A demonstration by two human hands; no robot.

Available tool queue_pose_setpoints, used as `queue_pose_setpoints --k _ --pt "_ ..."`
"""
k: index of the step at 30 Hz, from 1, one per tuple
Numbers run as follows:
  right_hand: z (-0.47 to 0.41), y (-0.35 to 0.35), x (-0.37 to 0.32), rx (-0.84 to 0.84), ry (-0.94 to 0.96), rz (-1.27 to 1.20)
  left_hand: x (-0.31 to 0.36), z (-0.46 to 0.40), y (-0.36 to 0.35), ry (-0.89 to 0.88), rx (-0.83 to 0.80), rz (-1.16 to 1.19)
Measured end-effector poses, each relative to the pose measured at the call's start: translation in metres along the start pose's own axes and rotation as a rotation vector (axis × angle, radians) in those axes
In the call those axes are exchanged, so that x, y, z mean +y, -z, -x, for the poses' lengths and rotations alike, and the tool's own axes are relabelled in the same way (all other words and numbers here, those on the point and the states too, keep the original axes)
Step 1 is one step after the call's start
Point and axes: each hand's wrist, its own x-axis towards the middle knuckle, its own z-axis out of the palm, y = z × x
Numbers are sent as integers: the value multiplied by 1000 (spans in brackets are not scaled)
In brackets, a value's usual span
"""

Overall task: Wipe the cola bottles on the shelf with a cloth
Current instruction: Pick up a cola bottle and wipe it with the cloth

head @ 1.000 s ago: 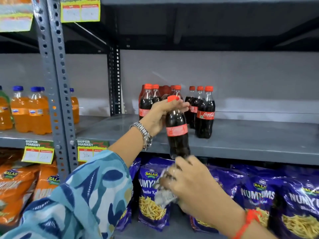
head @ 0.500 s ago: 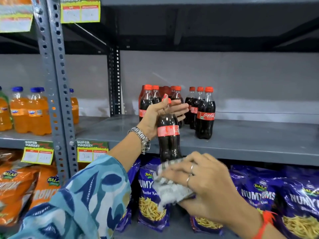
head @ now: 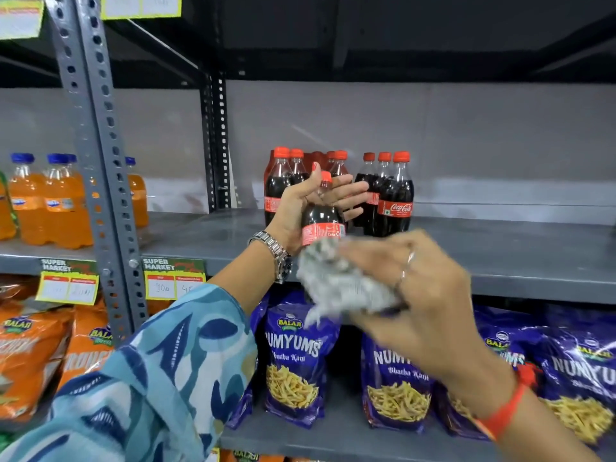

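The shelf (head: 500,255) lies bare from the cola bottles (head: 395,195) to its right edge, with open height beneath the shelf above. The bottles crowd the back left, just beside the upright (head: 218,145). Both hands block the front edge there.

Single head-worn wide-angle view, facing forward and slightly down, close to a grey metal shelf (head: 500,261) at frame centre; perforated grey steel upright (head: 96,161) bowed at upper left.
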Motion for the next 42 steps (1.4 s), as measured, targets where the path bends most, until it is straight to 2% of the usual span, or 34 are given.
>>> queue_pose_setpoints --k 3,7,8,10,12,14,16,18,20,22,24,28,33,42 --pt "-3 -5 7 -108 -30 176 0 -2 -6 6 -10 -31" --pt "31 -7 -15 -341 108 70 0 -3 -3 -4 2 -19" --pt "31 -4 -18 -322 93 2 0 -3 -2 -4 7 -12" --pt "19 2 -15 -165 45 -67 -1 -5 -2 -6 17 -16" --pt "0 4 -8 -24 13 31 -3 -7 -3 -19 13 -53" --pt "-17 1 2 16 -11 196 -3 -7 -7 -7 -23 -71" --pt "-23 -5 11 -19 -33 306 -5 -7 -11 12 -65 -55" --pt "-15 -10 12 -136 6 331 -7 -8 -10 -9 -76 -58" --pt "1 -12 6 -296 100 277 -7 -9 -6 -47 -59 -99" --pt "10 -9 0 -393 116 185 -4 -10 -6 -76 -57 -140" --pt "6 -5 1 -369 81 136 6 -13 -9 -113 -60 -219" --pt "-10 -2 16 -283 56 209 27 -27 -17 -214 11 -494" --pt "-21 -3 40 -217 -5 314 27 -43 -17 -185 75 -735" --pt "-20 -1 55 -159 -51 358 18 -59 -9 -151 204 -726"
